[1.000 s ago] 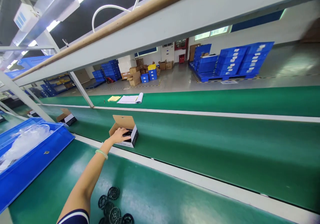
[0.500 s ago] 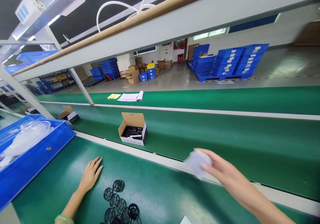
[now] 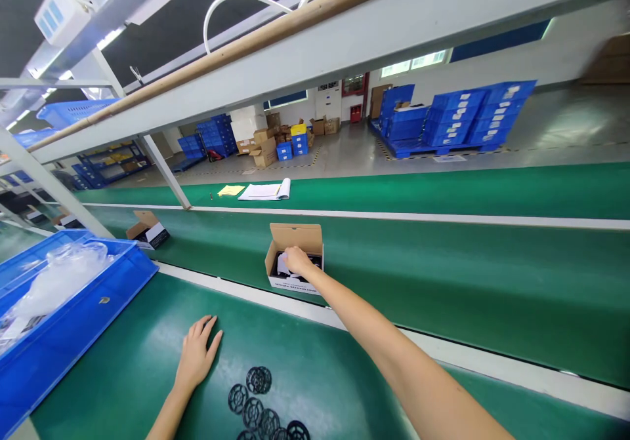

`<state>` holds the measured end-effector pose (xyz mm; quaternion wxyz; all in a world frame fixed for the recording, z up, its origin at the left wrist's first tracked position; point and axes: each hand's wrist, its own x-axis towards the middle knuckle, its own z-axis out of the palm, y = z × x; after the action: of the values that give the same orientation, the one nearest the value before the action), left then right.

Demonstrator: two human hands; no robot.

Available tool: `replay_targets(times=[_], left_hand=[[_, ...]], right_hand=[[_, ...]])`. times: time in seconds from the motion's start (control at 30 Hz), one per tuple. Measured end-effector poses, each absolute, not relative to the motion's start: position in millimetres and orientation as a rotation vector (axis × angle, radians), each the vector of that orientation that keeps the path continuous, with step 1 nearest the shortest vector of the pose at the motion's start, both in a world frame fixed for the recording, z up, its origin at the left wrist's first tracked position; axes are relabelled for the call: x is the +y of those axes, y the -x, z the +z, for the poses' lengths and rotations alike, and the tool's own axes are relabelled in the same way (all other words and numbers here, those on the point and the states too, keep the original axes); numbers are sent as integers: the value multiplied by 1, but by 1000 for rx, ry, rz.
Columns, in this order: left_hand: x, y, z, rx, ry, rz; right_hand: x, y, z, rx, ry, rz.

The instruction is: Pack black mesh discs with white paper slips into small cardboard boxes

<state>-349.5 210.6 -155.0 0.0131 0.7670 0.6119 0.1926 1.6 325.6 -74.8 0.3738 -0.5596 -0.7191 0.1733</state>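
Inside rectangular cardboard box (image 3: 291, 284), white packet (image 3: 282, 265)

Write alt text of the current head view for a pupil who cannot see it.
The right hand is inside an open box, a white piece at its fingers; the left hand rests on a green worktop near black discs.

Blue crates (image 3: 451, 120) were stacked up on a blue pallet (image 3: 411, 151), a bunch of cardboard boxes (image 3: 266, 153) sat further left, and some white papers (image 3: 260, 192) were just chilling beside a yellow sheet (image 3: 231, 191) on the far green strip (image 3: 394, 195).
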Motion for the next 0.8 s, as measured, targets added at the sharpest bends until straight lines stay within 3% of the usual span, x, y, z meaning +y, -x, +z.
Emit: replay_targets(times=[0.27, 0.47, 0.67, 0.8], left_hand=[[212, 345, -149, 1897, -2351, 699], [189, 328, -128, 1725, -2242, 740], [138, 274, -101, 1456, -2402, 298], [132, 247, -92, 1507, -2503, 51]], right_hand=[[263, -35, -55, -2103, 1583, 143], [116, -110, -72, -2214, 1474, 206], [-31, -196, -141, -1899, 1774, 393], [-80, -212, -152, -1784, 1870, 396]])
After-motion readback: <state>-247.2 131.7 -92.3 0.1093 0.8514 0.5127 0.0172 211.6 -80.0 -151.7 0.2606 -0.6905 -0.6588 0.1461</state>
